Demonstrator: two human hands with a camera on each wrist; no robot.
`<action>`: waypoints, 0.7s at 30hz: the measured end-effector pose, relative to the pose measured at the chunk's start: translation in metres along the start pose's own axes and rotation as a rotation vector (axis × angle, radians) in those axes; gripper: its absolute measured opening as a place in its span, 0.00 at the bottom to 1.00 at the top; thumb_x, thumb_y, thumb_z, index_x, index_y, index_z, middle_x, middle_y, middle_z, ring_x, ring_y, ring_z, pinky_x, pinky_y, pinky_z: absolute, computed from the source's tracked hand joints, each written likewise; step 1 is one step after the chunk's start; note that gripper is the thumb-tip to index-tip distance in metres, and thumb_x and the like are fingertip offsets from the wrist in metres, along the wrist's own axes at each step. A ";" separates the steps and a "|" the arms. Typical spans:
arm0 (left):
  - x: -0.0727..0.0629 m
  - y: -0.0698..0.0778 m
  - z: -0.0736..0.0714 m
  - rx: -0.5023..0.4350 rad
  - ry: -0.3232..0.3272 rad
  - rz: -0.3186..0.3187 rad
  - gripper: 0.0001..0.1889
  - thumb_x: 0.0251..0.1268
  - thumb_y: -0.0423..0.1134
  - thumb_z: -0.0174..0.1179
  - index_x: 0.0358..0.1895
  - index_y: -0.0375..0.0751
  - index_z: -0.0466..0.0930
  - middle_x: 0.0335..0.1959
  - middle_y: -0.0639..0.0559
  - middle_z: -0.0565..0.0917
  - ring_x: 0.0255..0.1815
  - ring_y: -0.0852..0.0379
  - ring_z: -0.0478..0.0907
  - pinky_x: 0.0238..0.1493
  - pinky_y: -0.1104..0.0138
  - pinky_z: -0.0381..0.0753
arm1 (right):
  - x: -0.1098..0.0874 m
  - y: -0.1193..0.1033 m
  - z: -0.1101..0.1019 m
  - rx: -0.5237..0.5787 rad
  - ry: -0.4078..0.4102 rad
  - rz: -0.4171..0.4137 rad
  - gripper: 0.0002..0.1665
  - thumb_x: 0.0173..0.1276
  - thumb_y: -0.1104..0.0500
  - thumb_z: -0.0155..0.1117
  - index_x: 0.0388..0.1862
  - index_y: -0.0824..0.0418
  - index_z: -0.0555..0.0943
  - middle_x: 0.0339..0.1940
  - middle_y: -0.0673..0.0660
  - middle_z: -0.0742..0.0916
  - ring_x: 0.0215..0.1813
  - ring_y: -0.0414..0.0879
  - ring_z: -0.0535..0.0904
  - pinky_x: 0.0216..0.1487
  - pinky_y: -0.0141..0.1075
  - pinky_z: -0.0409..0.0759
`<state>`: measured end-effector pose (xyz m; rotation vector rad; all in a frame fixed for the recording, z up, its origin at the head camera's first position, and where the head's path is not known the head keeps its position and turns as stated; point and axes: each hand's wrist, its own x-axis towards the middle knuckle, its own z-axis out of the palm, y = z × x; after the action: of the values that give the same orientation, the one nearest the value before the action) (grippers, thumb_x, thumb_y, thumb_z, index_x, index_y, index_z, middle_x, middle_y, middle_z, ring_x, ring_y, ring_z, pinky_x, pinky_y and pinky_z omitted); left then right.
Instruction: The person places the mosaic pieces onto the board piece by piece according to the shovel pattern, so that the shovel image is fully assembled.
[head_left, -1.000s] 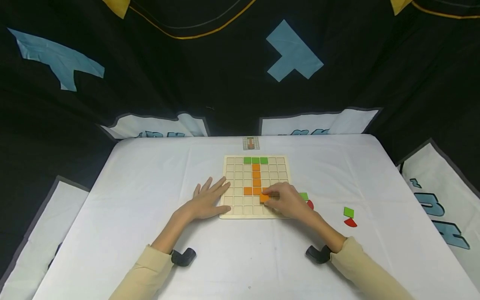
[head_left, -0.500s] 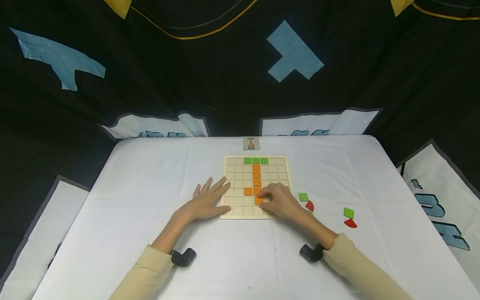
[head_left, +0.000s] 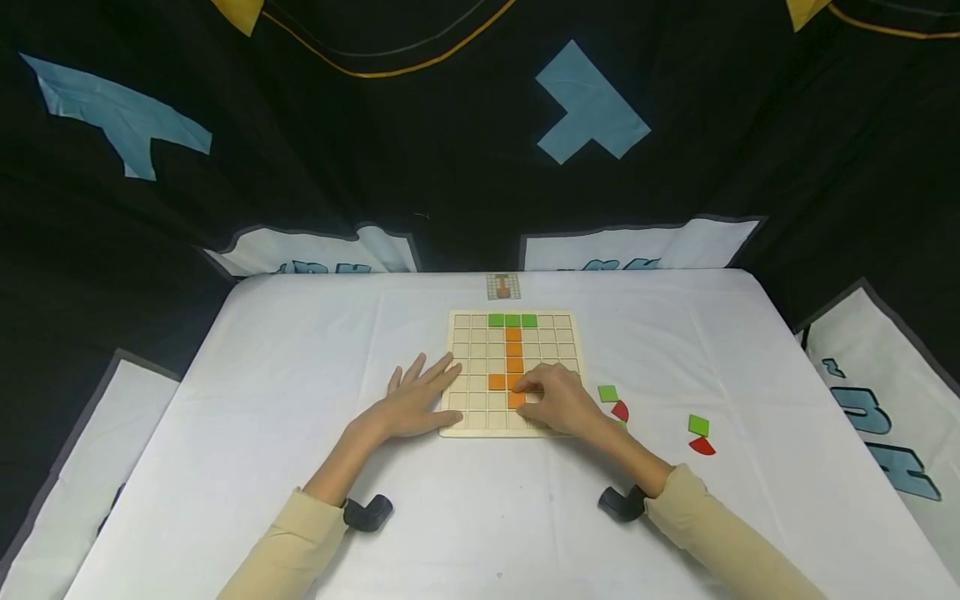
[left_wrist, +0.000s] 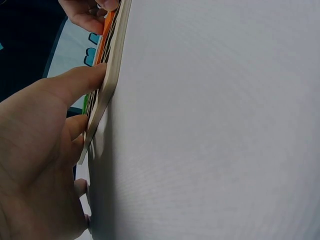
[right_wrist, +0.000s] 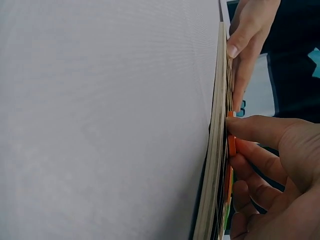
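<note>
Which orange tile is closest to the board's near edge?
The orange tile pinched by the right hand; the other visible orange tiles lie in rows farther from that edge.

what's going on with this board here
A person is laying out colored tiles on a wooden grid board. The right hand pinches an orange tile at the board, while the left hand rests at its left edge. Three green tiles form the far row, with orange ones running down from the middle. Green pieces and red pieces lie loose to the right.
</note>
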<state>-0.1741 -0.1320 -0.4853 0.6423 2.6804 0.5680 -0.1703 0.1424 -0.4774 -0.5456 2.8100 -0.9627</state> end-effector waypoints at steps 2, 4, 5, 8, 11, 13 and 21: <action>0.000 0.000 0.000 -0.005 0.000 -0.001 0.43 0.68 0.60 0.56 0.80 0.47 0.53 0.82 0.49 0.46 0.79 0.35 0.32 0.70 0.34 0.31 | 0.000 0.000 -0.001 -0.002 -0.002 0.000 0.15 0.55 0.60 0.78 0.43 0.56 0.90 0.42 0.48 0.87 0.46 0.47 0.77 0.52 0.44 0.75; 0.000 0.001 0.000 -0.010 0.001 -0.001 0.43 0.68 0.60 0.56 0.80 0.46 0.53 0.82 0.48 0.46 0.79 0.35 0.32 0.70 0.34 0.30 | 0.000 0.000 -0.001 0.000 -0.004 -0.002 0.14 0.55 0.60 0.78 0.42 0.55 0.89 0.41 0.48 0.87 0.46 0.46 0.77 0.52 0.44 0.75; 0.000 0.001 0.000 -0.011 0.000 -0.002 0.43 0.68 0.60 0.56 0.80 0.46 0.53 0.82 0.48 0.46 0.79 0.35 0.31 0.70 0.34 0.30 | 0.000 0.001 -0.001 0.001 -0.003 -0.005 0.13 0.56 0.60 0.78 0.42 0.55 0.90 0.41 0.47 0.87 0.46 0.46 0.77 0.52 0.44 0.76; 0.000 0.001 0.000 -0.010 0.001 -0.002 0.43 0.68 0.60 0.56 0.80 0.46 0.53 0.82 0.48 0.46 0.79 0.35 0.32 0.70 0.34 0.30 | -0.001 0.001 -0.001 0.011 0.000 -0.012 0.11 0.57 0.59 0.77 0.40 0.55 0.89 0.39 0.47 0.87 0.46 0.46 0.78 0.52 0.44 0.76; 0.000 0.001 0.000 -0.007 0.001 -0.004 0.43 0.68 0.61 0.56 0.80 0.47 0.53 0.82 0.48 0.46 0.79 0.35 0.32 0.70 0.34 0.30 | -0.001 0.001 -0.001 0.017 0.003 -0.014 0.09 0.59 0.60 0.76 0.39 0.55 0.90 0.38 0.46 0.87 0.46 0.46 0.78 0.53 0.45 0.76; 0.000 0.002 -0.001 -0.007 -0.001 -0.005 0.43 0.68 0.60 0.56 0.80 0.47 0.53 0.82 0.48 0.46 0.80 0.36 0.32 0.70 0.34 0.30 | -0.001 0.001 -0.001 0.021 0.003 -0.013 0.08 0.59 0.60 0.75 0.39 0.55 0.89 0.38 0.47 0.87 0.46 0.46 0.78 0.53 0.45 0.76; 0.000 0.002 -0.002 -0.014 -0.006 -0.006 0.43 0.68 0.59 0.56 0.80 0.46 0.53 0.82 0.48 0.46 0.79 0.36 0.31 0.70 0.34 0.30 | -0.004 0.011 -0.006 0.040 0.025 -0.018 0.08 0.59 0.60 0.75 0.39 0.54 0.90 0.41 0.46 0.88 0.50 0.47 0.79 0.55 0.47 0.75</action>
<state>-0.1737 -0.1308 -0.4827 0.6307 2.6695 0.5814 -0.1709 0.1555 -0.4792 -0.5588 2.8057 -1.0347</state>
